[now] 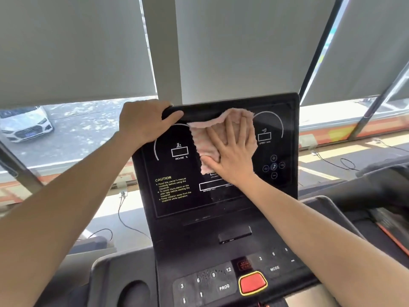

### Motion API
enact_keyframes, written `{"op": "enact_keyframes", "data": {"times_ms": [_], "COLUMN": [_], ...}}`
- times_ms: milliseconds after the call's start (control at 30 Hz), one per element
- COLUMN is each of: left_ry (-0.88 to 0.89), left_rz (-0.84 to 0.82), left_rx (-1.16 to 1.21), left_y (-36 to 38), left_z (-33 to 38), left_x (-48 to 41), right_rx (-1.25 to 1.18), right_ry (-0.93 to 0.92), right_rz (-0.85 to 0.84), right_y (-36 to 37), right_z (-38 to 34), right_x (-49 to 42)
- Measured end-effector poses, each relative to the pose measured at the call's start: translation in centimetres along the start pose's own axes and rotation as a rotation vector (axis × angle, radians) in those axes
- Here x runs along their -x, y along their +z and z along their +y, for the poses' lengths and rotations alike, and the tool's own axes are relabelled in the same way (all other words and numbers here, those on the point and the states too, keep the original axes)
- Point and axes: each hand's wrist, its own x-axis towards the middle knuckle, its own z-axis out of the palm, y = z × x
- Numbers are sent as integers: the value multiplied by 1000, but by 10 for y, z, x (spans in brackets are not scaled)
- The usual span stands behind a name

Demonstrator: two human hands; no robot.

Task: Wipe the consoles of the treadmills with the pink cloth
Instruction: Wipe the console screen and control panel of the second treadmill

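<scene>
A black treadmill console [177,196] fills the middle of the view, its glossy display panel tilted up toward me. The pink cloth [200,138] lies flat against the upper middle of the display. My right hand [232,151] presses on the cloth with fingers spread, covering most of it. My left hand [143,122] grips the top left corner of the console, fingers curled over its upper edge. Below the display, the keypad with numbered buttons shows small droplets around the 6 and 9 keys.
A red stop button [253,282] with a yellow rim sits at the lower middle. A cup holder [134,293] is at lower left. Another treadmill [380,196] stands to the right. Grey window blinds hang ahead; a white car [24,125] is outside. Cables run along the floor.
</scene>
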Motion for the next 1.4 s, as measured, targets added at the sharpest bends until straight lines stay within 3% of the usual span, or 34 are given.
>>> {"op": "enact_keyframes", "data": {"times_ms": [433,667,800,967,1400], "left_ry": [-2,-7,-1,-11,-17], "left_rz": [78,88,98,97,80], "left_rx": [35,35,34,20,-4], "left_y": [0,1,1,0,2], "left_z": [6,7,6,6,6], "left_x": [5,5,6,5,5], "right_rx": [-10,-152,-227,-210,28], "right_ry": [98,51,25,50,20], "right_rz": [-234,-139,-40,-86,0], "right_y": [38,41,34,15,-22], "right_z": [-16,-13,-10,-9,19], "right_x": [115,141,127,82,-49]}}
